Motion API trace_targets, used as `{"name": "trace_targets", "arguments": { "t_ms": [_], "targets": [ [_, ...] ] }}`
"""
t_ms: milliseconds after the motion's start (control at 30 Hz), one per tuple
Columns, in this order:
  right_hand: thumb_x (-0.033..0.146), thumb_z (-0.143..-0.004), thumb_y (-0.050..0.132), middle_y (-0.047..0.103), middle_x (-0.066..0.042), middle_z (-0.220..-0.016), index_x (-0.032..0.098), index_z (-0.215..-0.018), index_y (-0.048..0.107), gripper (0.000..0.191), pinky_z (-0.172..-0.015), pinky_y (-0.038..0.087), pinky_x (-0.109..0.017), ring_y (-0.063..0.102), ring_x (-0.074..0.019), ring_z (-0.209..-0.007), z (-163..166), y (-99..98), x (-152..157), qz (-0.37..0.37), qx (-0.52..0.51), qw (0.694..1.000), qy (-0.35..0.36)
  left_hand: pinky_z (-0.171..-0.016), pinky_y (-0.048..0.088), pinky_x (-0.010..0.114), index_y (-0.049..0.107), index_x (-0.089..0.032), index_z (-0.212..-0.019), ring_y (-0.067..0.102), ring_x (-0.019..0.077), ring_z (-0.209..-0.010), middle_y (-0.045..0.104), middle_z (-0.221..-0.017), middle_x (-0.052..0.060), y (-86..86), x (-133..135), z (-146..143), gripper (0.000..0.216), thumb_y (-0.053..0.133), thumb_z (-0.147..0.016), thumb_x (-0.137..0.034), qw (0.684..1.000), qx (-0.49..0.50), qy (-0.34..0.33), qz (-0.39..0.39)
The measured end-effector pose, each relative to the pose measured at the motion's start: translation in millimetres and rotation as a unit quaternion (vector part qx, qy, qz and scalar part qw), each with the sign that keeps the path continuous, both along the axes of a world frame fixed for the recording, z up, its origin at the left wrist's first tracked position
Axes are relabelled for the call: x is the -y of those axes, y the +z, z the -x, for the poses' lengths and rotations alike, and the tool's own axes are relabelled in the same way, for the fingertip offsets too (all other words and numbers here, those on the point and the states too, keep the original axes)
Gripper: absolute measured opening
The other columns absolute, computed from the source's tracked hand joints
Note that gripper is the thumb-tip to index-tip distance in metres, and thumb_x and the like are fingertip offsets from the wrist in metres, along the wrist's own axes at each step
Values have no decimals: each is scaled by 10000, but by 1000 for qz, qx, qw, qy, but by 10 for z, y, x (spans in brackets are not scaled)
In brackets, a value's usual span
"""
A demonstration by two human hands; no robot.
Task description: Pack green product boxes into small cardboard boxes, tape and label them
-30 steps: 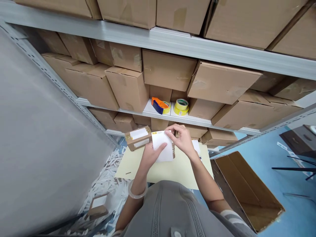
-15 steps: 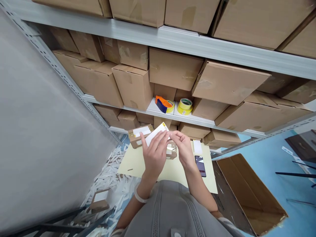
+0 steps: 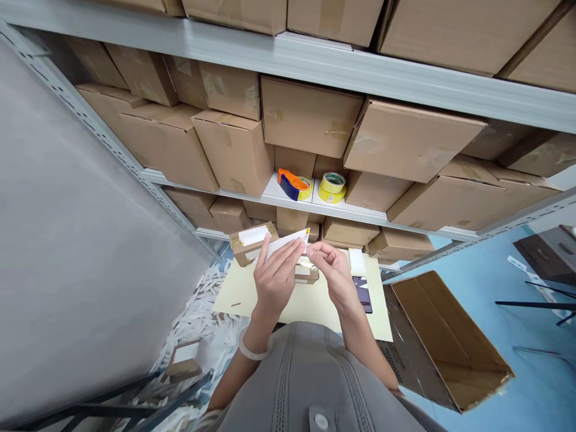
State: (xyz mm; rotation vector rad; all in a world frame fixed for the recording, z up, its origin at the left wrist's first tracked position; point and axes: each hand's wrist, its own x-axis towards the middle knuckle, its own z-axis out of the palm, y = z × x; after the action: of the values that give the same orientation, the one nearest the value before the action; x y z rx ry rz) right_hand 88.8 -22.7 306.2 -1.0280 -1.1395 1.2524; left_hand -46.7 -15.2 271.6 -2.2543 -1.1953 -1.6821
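A white label [image 3: 281, 242] with a yellow corner mark is in my left hand [image 3: 276, 276], whose fingers lie across its front. My right hand [image 3: 335, 270] pinches at the label's right edge; its fingertips partly hide that edge. Beneath the hands, a small taped cardboard box [image 3: 307, 277] sits on the pale yellow tabletop [image 3: 324, 309], largely covered by them. Left of it stands another small box [image 3: 245, 257] bearing a white label on top. Right of my right hand are a white pad of paper [image 3: 357, 262] and a phone [image 3: 362, 294].
Shelves of cardboard boxes [image 3: 310, 117] rise in front. An orange and blue tape dispenser [image 3: 290, 183] and yellow tape rolls [image 3: 332, 187] rest on one shelf. A large open carton [image 3: 459, 345] stands at right. White paper strips [image 3: 198, 324] and a labelled box [image 3: 182, 363] lie at lower left.
The label has tilted flatter in my left hand, and my right fingertips have dropped slightly along its edge. The whole view has shifted a little.
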Motion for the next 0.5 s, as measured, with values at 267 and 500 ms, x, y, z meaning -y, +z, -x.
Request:
{"name": "trace_targets", "arguments": {
  "t_ms": [267,500],
  "targets": [
    [456,-860,606,611,8,-779,213,-815,626,248,-777,430,-263,562,-149,-788,45,0,17,-30,23,999,9,-1018,511,409,624,-229,-1228,642,178,-1118,704,-1157,53,-27,-17,39,354,455,-937,-118,1000,-15,0,-10],
    [423,-836,649,632,-6,-825,214,-864,626,212,-820,442,-286,576,-163,-827,48,-8,22,-42,18,999,26,-991,529,388,636,-216,-1208,642,179,-1118,707,-1152,59,-20,-14,33,349,468,-927,-97,1000,-10,-11,-8]
  ]
}}
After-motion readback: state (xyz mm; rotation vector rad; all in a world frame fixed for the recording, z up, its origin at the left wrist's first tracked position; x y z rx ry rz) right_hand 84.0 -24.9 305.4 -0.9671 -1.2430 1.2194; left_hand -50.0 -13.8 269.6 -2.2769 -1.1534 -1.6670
